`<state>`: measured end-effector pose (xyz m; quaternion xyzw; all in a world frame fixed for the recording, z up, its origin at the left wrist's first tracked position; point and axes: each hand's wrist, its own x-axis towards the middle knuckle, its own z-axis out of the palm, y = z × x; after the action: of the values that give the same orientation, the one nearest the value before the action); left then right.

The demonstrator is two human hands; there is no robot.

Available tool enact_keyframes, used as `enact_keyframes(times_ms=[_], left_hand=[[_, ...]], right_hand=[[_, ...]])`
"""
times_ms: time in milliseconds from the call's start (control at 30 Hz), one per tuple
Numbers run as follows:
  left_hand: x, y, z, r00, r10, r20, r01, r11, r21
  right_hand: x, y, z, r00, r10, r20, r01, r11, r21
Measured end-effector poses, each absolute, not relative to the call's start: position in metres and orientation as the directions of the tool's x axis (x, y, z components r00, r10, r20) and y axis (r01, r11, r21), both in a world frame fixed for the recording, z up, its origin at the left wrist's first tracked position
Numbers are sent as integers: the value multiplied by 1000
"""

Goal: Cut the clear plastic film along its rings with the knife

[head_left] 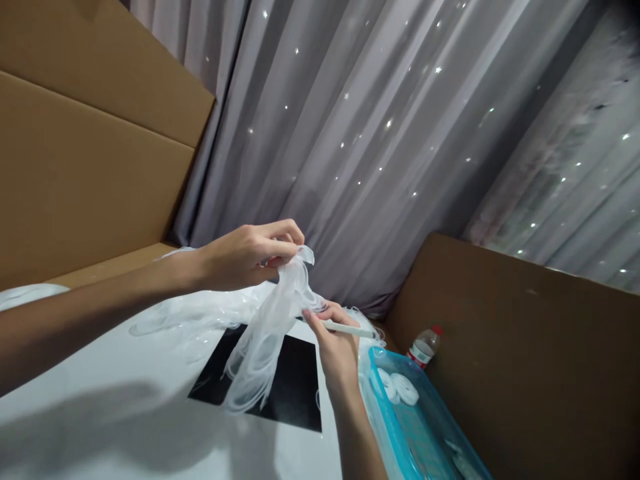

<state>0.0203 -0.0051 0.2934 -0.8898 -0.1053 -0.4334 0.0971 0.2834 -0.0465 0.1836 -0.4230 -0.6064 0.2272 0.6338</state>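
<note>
From the head camera, the left hand [250, 257] is up in the air above the white table [125, 427], with its fingers pinched shut on the top of a bunch of thin see-through plastic rings [265, 340]. The rings are soft, shiny and a bit milky, and they hang down in long loops like a floppy tail, with the bottom loops over a black square [295, 387] that lies flat on the table near its far edge. The right hand [337, 347] is just below and beside the bunch, with its fingers closed around a thin white stick [350, 328] that points to the right. More of the same clear rings lie in a flat pile [200, 317] on the table behind the hands. At the right edge of the table sits a blue plastic tray [425, 440] with round white discs [400, 388] in it. A small clear bottle [425, 347] with a red cap stands behind the tray; its label is too small to read. Brown cardboard walls [90, 167] stand on the left and right, and a grey curtain [375, 133] with tiny bright dots hangs at the back.
</note>
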Motion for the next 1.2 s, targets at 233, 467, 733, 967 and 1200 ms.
enact_keyframes(times_ms=[233,467,733,967,1200], left_hand=[[-7,-8,299,633,248,733,416,-908,-52],[-18,0,287,739,243,628,318,-948,-8],[-19,-11,289,713,211,668,260,-965,27],[-21,-22,296,646,329,689,322,-936,145],[-3,-28,290,648,314,694,342,-934,103]], right_hand=[[308,-44,195,185,811,555,91,548,-831],[262,-88,189,-225,874,432,172,472,-865],[237,-73,143,-132,901,413,317,433,-844],[230,-93,162,-152,914,377,39,387,-921],[220,-109,182,-122,867,483,107,496,-862]])
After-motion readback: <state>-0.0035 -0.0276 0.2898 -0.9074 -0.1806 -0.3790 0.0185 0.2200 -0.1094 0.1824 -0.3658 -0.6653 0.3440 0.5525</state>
